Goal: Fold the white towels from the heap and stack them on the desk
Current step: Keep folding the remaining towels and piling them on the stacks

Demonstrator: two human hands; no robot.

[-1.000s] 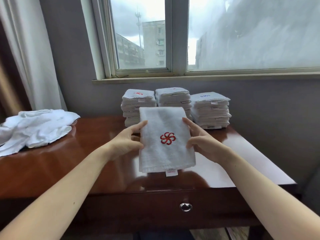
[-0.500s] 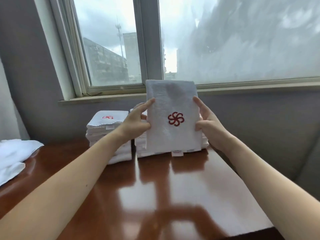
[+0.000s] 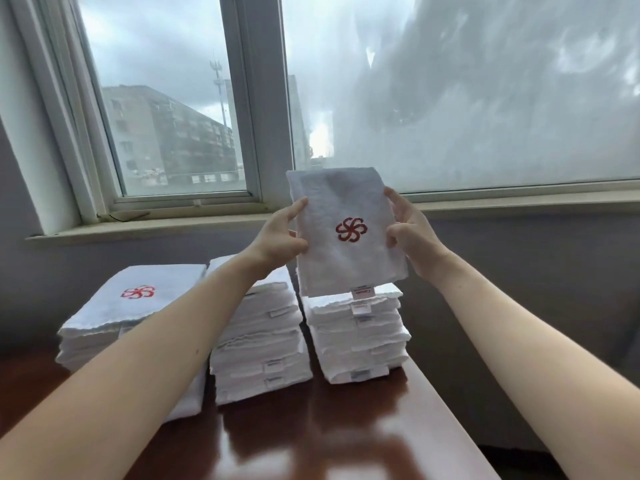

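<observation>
A folded white towel (image 3: 346, 258) with a red pinwheel emblem is held up by both hands. My left hand (image 3: 282, 237) pinches its left edge and my right hand (image 3: 408, 233) grips its right edge. Its lower edge hangs just above the right stack (image 3: 360, 341) of folded towels. A middle stack (image 3: 259, 348) stands beside that, partly behind my left forearm. The left stack (image 3: 114, 320) has a red emblem on its top towel. All three stand on the brown desk (image 3: 363, 431). The heap of unfolded towels is out of view.
A grey wall and a window sill (image 3: 156, 223) run right behind the stacks. The desk's right edge (image 3: 446, 410) falls away close to the right stack. Glossy desk surface lies in front of the stacks.
Both hands carried the folded towel forward from near the desk's front to above the right stack. The view has come closer to the stacks, and the heap at the left has left the frame.
</observation>
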